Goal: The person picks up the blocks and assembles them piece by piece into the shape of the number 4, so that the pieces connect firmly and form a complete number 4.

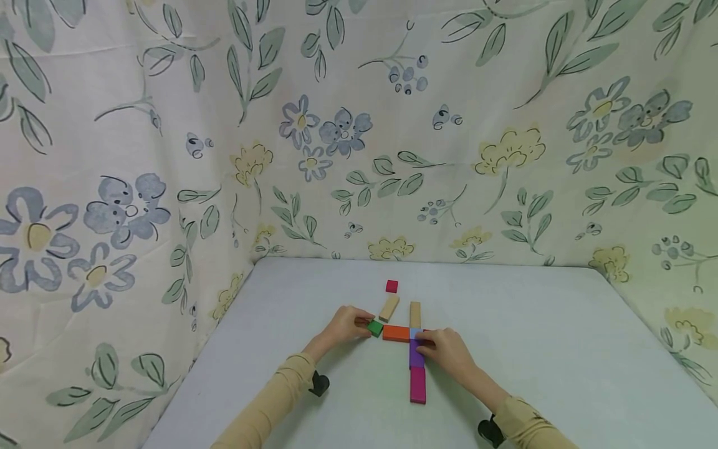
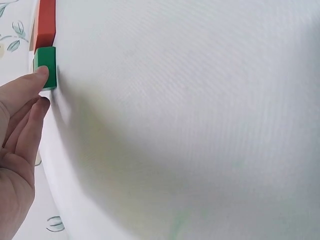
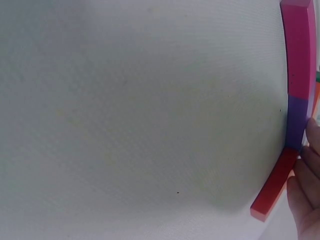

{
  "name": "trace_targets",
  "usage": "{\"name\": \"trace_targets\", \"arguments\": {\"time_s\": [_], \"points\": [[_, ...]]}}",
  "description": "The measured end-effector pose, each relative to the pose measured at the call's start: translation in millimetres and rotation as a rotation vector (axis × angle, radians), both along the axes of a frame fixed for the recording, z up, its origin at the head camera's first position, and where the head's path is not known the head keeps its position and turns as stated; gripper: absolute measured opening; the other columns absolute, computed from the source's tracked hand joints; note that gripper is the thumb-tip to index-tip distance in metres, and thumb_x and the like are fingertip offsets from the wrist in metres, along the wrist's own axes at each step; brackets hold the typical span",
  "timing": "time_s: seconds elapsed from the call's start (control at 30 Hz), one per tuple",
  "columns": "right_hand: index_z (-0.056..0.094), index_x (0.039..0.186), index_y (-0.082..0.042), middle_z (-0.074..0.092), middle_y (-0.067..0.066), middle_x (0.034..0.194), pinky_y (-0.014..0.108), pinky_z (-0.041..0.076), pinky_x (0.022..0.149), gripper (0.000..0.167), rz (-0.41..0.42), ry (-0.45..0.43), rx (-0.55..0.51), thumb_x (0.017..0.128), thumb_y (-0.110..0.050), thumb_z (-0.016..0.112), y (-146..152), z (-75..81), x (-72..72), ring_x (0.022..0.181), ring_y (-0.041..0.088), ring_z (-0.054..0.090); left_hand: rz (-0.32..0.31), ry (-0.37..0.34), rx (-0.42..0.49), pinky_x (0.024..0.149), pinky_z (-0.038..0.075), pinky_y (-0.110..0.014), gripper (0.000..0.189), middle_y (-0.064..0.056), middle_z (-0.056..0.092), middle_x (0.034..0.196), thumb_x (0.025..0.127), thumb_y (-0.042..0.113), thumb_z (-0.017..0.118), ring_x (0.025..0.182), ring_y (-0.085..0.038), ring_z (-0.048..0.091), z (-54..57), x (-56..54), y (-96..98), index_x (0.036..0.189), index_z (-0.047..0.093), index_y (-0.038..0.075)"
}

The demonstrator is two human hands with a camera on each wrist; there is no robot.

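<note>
On the table, my left hand pinches a small green block, its thumb on the near face in the left wrist view. The green block sits at the left end of an orange block. My right hand touches a light blue block and a purple block with its fingertips. A magenta block continues the row toward me. Beneath the right fingers lies a red block, mostly hidden in the head view. A plain wooden block extends beyond the light blue one.
Another plain wooden block lies at a slant just beyond the green one. Farther back is a small red block. A floral cloth hangs behind the white table and along its left side.
</note>
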State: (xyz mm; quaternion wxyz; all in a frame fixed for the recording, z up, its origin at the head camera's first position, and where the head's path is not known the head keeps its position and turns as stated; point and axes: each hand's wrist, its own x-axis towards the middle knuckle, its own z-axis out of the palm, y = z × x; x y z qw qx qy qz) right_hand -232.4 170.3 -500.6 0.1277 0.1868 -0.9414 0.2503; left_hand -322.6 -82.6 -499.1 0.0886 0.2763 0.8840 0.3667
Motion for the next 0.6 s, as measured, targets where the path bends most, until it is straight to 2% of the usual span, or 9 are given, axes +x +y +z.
{"name": "trace_targets", "arguments": {"time_s": [0.2,0.47,0.6], "points": [[0.075,0.099,-0.003,0.075,0.009,0.091,0.032,0.056,0.073,0.025,-0.001,-0.004,-0.011,0.075,-0.01,0.078,1,-2.7,-0.2,0.083,0.021,0.07,-0.001,0.013,-0.021,0.086,0.054,-0.03,0.038,-0.012,0.069,0.114,0.079,0.01,0.076,0.099,-0.021,0.067,3.9,0.0,-1.8,0.115,0.067,0.0],[0.074,0.097,0.0,0.075,0.011,0.086,0.032,0.056,0.068,0.026,0.05,0.082,-0.021,0.074,-0.012,0.079,3,-3.0,0.7,0.078,0.022,0.07,0.023,0.001,0.001,0.09,0.053,-0.034,0.038,-0.012,0.068,0.118,0.083,0.016,0.073,0.105,-0.023,0.065,14.6,-2.1,4.6,0.118,0.066,0.003],[0.074,0.097,-0.001,0.075,0.011,0.088,0.033,0.056,0.07,0.025,0.032,0.038,-0.027,0.074,-0.01,0.078,2,-2.9,0.4,0.08,0.022,0.07,0.04,0.006,-0.007,0.09,0.053,-0.034,0.037,-0.011,0.067,0.119,0.084,0.015,0.072,0.106,-0.023,0.065,21.5,-2.9,10.0,0.119,0.066,0.003]]}}
